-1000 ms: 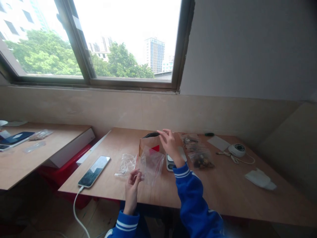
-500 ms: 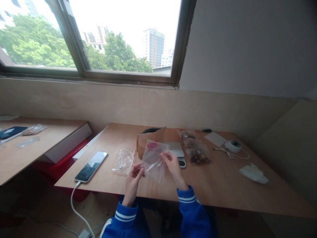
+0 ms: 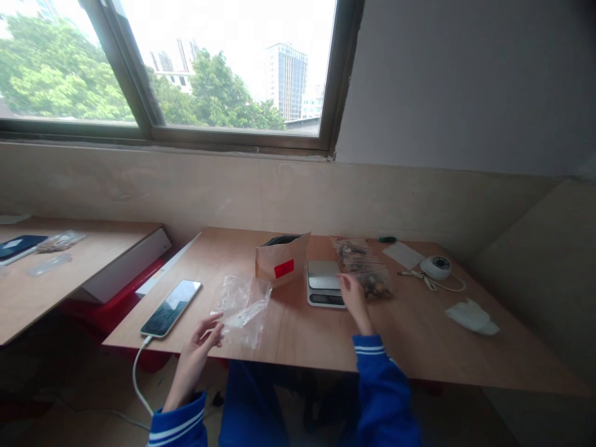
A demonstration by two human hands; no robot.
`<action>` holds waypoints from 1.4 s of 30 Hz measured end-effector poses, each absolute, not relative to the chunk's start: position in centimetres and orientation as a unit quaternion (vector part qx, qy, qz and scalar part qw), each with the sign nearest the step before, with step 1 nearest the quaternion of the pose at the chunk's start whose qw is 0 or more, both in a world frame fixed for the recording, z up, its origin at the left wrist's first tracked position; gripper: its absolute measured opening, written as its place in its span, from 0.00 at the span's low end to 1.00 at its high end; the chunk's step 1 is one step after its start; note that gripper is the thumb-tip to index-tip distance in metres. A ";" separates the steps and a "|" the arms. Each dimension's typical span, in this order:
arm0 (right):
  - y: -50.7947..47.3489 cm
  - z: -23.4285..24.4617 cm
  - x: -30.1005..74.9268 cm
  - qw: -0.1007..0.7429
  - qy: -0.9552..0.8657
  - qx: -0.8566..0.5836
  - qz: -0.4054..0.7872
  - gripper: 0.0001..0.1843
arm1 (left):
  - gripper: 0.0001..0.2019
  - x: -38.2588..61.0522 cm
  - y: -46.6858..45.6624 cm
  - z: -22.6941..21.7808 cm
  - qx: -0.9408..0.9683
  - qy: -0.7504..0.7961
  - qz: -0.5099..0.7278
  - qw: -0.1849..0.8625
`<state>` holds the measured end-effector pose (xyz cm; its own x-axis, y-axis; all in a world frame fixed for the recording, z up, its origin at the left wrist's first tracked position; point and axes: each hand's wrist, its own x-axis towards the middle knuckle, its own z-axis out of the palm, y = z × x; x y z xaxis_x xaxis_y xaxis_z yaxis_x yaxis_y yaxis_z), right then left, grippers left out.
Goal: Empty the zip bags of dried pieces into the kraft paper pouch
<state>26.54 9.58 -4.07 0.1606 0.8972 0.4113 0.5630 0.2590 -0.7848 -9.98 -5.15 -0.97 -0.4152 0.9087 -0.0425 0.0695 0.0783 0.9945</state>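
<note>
My left hand (image 3: 203, 338) has its fingers curled at the left edge of a clear plastic zip bag (image 3: 254, 326), pinching it low over the table. Another clear bag (image 3: 231, 288) lies beneath or just behind it; their edges are hard to separate. My right hand (image 3: 354, 298) is over the right edge of a small digital scale (image 3: 323, 280), thumb and fingers close together by its metal plate. Whether anything is between them does not show. Left of the scale stands an open brown paper pouch (image 3: 267, 261) with a red label.
Bags of small dark parts (image 3: 376, 282) lie right of the scale. Further right are a white dome camera (image 3: 435, 267) with cable, a paper sheet (image 3: 403, 254) and a crumpled white wrapper (image 3: 471, 315). A charging phone (image 3: 171, 308) lies near the left edge.
My right hand has let go of the clear bag and moved right to the scale. My left hand has moved left with the bag, uncovering the pouch's red label and the scale.
</note>
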 end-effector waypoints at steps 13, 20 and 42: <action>15.8 -4.0 37.8 0.219 -0.692 -0.688 0.006 0.06 | 0.29 -13.7 -1.1 -3.6 0.397 0.737 0.509 0.201; 13.3 -1.6 39.5 0.195 -0.683 -0.704 0.007 0.07 | 0.23 -13.0 1.7 -5.0 0.583 0.722 0.373 0.017; 1.5 1.5 19.5 0.460 -0.569 -0.544 0.410 0.15 | 0.19 3.5 -1.3 -0.7 0.609 0.473 0.431 0.469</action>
